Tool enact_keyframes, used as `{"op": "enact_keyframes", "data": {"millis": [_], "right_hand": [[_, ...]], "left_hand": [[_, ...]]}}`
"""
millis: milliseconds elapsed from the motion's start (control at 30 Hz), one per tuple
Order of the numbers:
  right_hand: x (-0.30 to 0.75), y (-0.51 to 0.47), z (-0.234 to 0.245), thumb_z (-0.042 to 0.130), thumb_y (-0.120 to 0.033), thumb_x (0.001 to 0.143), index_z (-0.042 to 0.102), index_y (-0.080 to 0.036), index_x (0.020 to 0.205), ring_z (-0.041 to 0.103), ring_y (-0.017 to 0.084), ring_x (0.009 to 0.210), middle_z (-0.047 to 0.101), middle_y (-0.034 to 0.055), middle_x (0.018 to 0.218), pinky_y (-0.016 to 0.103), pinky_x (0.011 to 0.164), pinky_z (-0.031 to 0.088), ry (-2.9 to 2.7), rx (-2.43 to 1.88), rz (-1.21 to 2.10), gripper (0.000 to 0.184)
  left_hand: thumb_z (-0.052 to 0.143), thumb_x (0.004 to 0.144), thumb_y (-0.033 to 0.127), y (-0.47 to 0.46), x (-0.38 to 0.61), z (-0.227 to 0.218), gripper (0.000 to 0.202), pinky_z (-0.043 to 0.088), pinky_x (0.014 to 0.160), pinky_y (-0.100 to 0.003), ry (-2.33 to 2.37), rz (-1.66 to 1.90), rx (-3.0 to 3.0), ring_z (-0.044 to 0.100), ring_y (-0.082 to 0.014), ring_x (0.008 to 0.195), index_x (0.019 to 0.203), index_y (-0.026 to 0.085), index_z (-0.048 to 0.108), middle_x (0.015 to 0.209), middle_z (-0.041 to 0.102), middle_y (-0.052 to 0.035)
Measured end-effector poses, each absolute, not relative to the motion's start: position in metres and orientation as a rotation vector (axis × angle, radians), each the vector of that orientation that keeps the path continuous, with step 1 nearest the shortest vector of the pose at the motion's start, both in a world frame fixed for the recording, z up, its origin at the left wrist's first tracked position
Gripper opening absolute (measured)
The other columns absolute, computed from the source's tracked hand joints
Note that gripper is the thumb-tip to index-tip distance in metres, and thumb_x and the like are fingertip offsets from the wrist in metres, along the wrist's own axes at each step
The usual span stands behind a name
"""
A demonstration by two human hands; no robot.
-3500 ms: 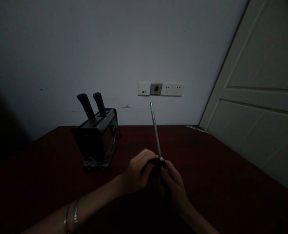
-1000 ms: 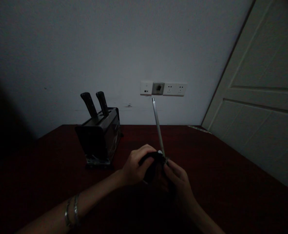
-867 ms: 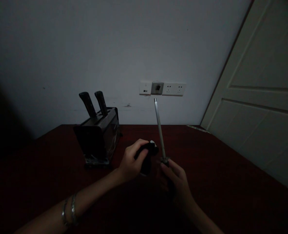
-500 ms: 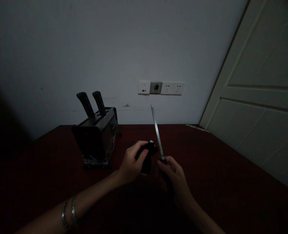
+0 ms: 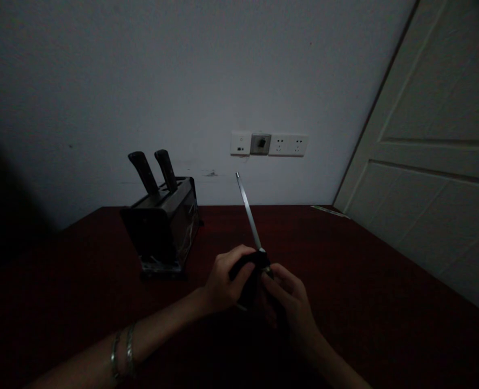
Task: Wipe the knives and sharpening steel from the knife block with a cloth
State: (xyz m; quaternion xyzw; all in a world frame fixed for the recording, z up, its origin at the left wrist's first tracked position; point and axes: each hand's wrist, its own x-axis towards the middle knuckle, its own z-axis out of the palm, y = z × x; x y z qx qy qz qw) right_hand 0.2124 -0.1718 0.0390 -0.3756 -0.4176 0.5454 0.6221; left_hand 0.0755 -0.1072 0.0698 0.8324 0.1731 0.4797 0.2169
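Observation:
My right hand (image 5: pixel 291 300) is closed round the dark handle of a sharpening steel (image 5: pixel 248 209). Its thin silvery rod points up and away, leaning left. My left hand (image 5: pixel 225 281) grips a black cloth (image 5: pixel 249 292), which looks limp, though the dim light hides its detail. The upper part of this cloth lies against the base of the rod, just above the right hand. Left of both hands stands a knife block (image 5: pixel 182 219) with a dark front, and two black-handled knives (image 5: pixel 143 172) are in its top slots.
The dark red tabletop (image 5: pixel 344 281) runs back to a pale wall (image 5: pixel 162 70) with a row of switches and sockets (image 5: pixel 287 145). A thin flat strip (image 5: pixel 330 212) lies at the table's back right. A white panelled door (image 5: pixel 433 200) borders the right side.
My left hand has brought the black cloth right and slightly down onto the base of the rod. The rod's tip has swung left. The knife block stays put.

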Motion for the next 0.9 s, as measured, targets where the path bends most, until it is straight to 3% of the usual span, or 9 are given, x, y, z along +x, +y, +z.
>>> {"op": "enact_keyframes", "data": {"millis": [333, 900], "right_hand": [[0.211, -0.178, 0.048, 0.062, -0.037, 0.077, 0.052, -0.018, 0.079, 0.036, 0.004, 0.027, 0.048, -0.0085, 0.042, 0.014, 0.026, 0.029, -0.943, -0.726, 1.354, 0.021], [0.208, -0.182, 0.050, 0.063, -0.038, 0.076, 0.054, -0.018, 0.079, 0.037, 0.003, 0.032, 0.048, -0.0070, 0.048, 0.013, 0.030, 0.029, -1.037, -0.823, 1.219, 0.022]], "left_hand": [[0.043, 0.085, 0.018, -0.106, 0.075, 0.079, 0.019, 0.048, 0.071, -0.033, 0.060, 1.400, 2.297, 0.058, -0.0187, 0.081, 0.101, 0.013, 0.053, 0.087, 0.061, -0.0112], [0.043, 0.086, 0.018, -0.114, 0.071, 0.079, 0.016, 0.047, 0.067, -0.031, 0.142, 1.434, 2.187, 0.057, -0.0166, 0.075, 0.098, 0.016, 0.052, 0.082, 0.059, -0.0080]]}}
